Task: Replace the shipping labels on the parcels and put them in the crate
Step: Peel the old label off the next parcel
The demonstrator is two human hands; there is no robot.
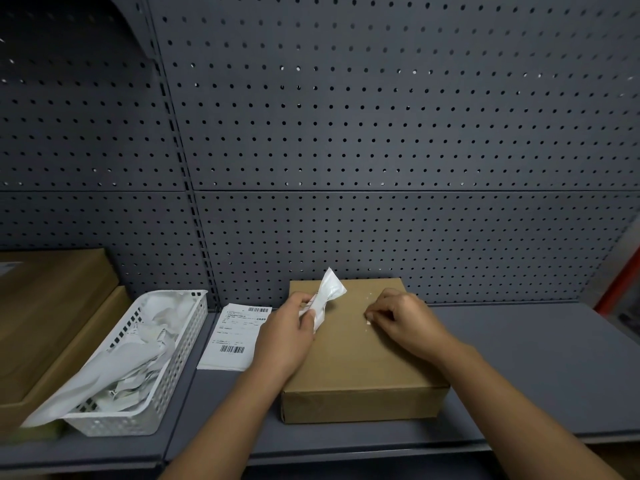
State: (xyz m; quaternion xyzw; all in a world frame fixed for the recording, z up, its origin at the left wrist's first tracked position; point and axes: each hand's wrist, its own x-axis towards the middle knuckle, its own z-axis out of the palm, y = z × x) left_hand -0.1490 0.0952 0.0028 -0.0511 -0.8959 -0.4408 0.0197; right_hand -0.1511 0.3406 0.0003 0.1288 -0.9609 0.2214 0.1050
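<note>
A flat brown cardboard parcel lies on the grey shelf in front of me. My left hand is over its left edge, shut on a crumpled white peeled-off label that sticks up above the fingers. My right hand rests on the parcel's top with its fingertips pinched at small white label scraps stuck to the cardboard. A fresh printed shipping label with barcodes lies flat on the shelf just left of the parcel.
A white perforated basket full of crumpled label waste stands at the left. Beyond it lie stacked brown cardboard boxes. Grey pegboard forms the back wall. The shelf surface stretches to the right of the parcel.
</note>
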